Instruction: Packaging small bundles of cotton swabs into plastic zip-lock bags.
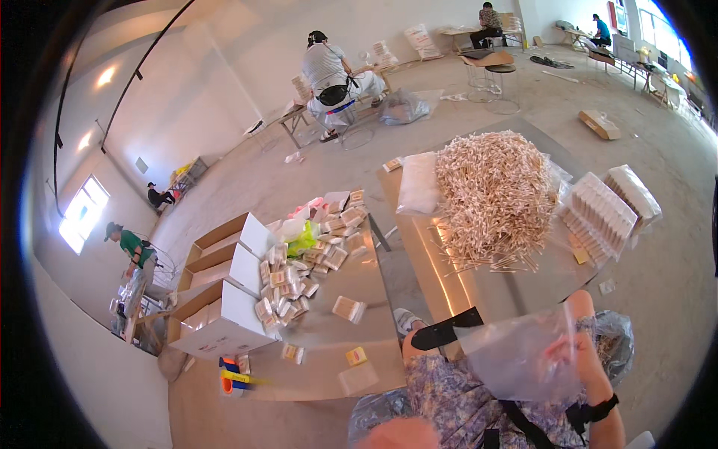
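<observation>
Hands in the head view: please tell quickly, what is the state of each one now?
Left hand: blurred at the lower edge; open or closed cannot be told.
Right hand: holding the translucent plastic bag.

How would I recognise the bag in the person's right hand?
Find the metal table heaped with loose cotton swabs. Look just below it in the picture, over the person's patterned clothing, where the right hand holds a milky see-through bag. Unlike the crumpled grey bag beside the right forearm, this one is paler, smoother and held up.
</observation>
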The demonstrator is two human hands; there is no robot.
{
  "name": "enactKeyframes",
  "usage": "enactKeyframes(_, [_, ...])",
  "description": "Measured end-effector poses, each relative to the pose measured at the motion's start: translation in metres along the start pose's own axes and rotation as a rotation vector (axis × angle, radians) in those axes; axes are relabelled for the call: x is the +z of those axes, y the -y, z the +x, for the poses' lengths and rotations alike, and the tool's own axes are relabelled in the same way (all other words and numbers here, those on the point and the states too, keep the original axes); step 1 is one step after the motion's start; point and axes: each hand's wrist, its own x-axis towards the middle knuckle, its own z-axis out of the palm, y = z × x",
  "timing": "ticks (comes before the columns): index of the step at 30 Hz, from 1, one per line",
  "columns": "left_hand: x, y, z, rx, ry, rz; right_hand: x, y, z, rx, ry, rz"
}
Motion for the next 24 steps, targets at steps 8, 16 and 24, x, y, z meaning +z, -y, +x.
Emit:
enactKeyframes(8, [0.013, -0.019, 0.036, 0.534, 0.185, -0.528, -0.051, -0.057, 0.009, 0.061, -0.171, 0.561])
enactKeyframes(16, [0.059, 0.018, 0.03, 1.216, -0.404, -0.823, -0.046, -0.053, 0.013, 0.021, -0.172, 0.791])
enactKeyframes(24, [0.037, -0.019, 0.0, 0.408, -0.038, -0.298, -0.056, -0.067, 0.012, 0.006, -0.182, 0.925])
